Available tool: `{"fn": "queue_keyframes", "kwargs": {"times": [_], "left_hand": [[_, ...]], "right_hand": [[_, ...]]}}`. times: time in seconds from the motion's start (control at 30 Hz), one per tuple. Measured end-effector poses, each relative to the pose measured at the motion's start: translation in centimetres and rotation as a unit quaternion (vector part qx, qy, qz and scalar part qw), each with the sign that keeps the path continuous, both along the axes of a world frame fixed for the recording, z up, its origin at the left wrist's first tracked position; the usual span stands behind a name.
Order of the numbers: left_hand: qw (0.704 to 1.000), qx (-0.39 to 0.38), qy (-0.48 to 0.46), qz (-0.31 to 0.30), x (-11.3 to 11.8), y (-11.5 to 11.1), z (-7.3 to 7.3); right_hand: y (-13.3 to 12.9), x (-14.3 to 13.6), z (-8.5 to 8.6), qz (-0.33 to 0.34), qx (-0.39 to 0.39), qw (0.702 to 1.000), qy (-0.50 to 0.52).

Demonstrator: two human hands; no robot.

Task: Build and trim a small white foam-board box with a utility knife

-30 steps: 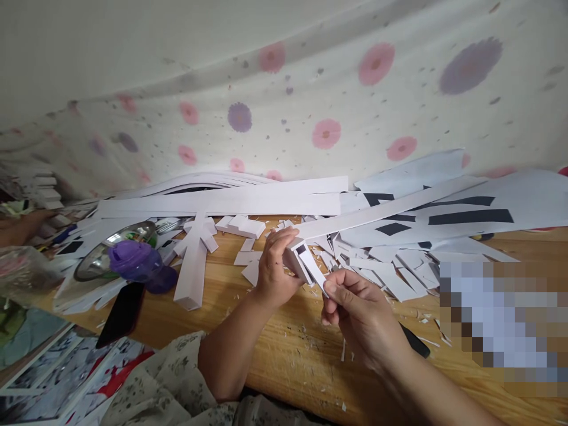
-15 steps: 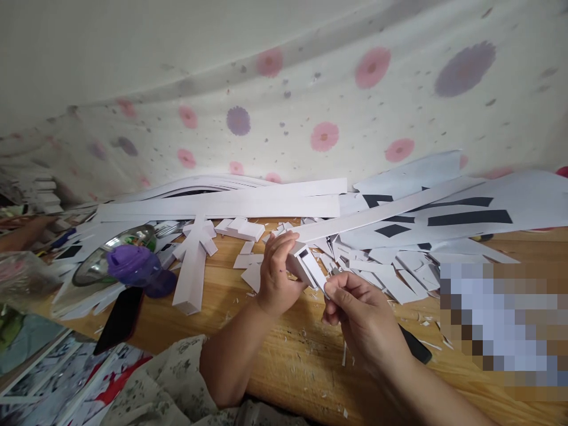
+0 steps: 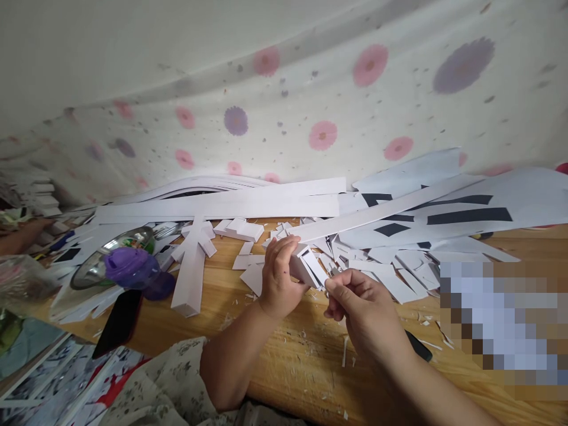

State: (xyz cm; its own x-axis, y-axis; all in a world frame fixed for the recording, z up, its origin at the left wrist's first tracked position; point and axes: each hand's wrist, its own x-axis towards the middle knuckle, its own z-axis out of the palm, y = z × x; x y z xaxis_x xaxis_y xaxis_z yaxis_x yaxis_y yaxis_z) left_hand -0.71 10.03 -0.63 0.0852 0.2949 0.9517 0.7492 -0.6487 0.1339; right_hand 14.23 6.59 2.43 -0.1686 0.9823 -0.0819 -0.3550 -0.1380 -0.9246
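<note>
A plain greyish wall (image 3: 97,47) rises above a whitish sheet (image 3: 284,115) printed with pink and purple flowers (image 3: 371,65); in front stands a yellowish-brown wooden table (image 3: 288,367), its grain showing under soft, rather dim light

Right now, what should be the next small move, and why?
Probably the right grip should ease its thin white strip closer to the end of the white box piece, because a dark gap shows between them and the left grip holds the box piece.

no readable text, labels, or numbers
</note>
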Motion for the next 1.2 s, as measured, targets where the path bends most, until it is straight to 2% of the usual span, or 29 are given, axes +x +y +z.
{"fn": "queue_keyframes", "kwargs": {"times": [0.2,0.33,0.47,0.53,0.63,0.73,0.83,0.97,1.2], "left_hand": [[1.000,-0.013,0.007,0.024,0.0,0.2,-0.5],[0.999,-0.041,0.013,0.000,-0.3,0.1,-0.8],[0.998,-0.059,0.016,-0.020,-0.4,0.1,-1.0],[0.998,-0.040,0.031,-0.022,-0.4,0.1,-0.9],[0.998,-0.012,0.062,-0.026,-0.6,0.1,-0.8],[0.997,-0.014,0.072,-0.019,-0.8,0.0,-0.6],[0.997,-0.015,0.069,-0.014,-0.8,0.0,-0.5],[0.998,-0.006,0.062,-0.026,-0.9,-0.1,-0.5],[0.998,-0.013,0.055,-0.039,-1.0,0.0,-0.4]], "right_hand": [[0.5,0.5,0.5,0.070,-0.068,0.995,0.019],[0.6,0.7,0.7,0.124,-0.073,0.989,0.020],[0.5,0.7,0.8,0.118,-0.076,0.990,0.011],[0.5,0.7,0.5,0.100,-0.043,0.994,0.013],[0.6,0.7,-0.4,0.065,0.086,0.993,-0.035],[0.6,0.8,-1.3,0.034,0.224,0.966,-0.127],[0.5,1.0,-1.3,0.011,0.307,0.933,-0.185],[0.3,1.0,-0.8,0.024,0.344,0.916,-0.206],[0.1,0.5,-1.2,0.007,0.310,0.930,-0.198]]}}
